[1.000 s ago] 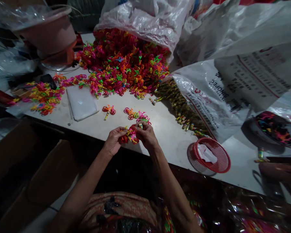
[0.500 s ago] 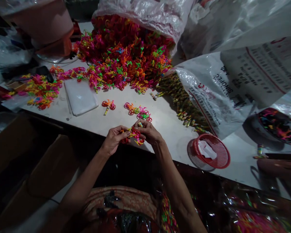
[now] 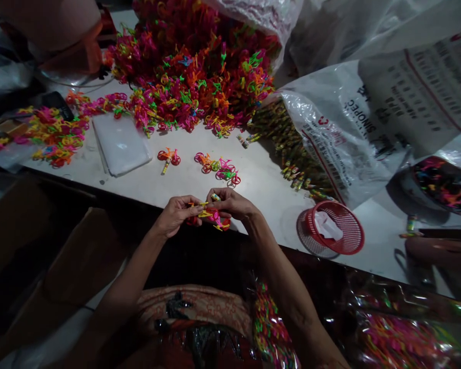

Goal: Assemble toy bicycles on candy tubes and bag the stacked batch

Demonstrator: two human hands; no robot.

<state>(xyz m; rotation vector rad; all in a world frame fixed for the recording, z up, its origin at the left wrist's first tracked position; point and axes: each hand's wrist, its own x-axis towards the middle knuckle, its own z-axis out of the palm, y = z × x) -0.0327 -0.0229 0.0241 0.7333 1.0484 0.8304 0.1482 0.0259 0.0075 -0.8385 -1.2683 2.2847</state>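
Your left hand [image 3: 172, 216] and right hand [image 3: 236, 205] pinch the bright plastic toy pieces [image 3: 217, 219] between their fingertips, a small tube [image 3: 215, 197] lodged among the right's; the pieces look light, stiff, slick, best gripped by their thicker parts.

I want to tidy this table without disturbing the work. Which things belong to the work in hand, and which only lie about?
Likely part of the work:
plastic pieces between left hand and right hand
small tube in the right hand
colourful pile
tube heap

Probably just lying about:
red basket
black device
pink bucket
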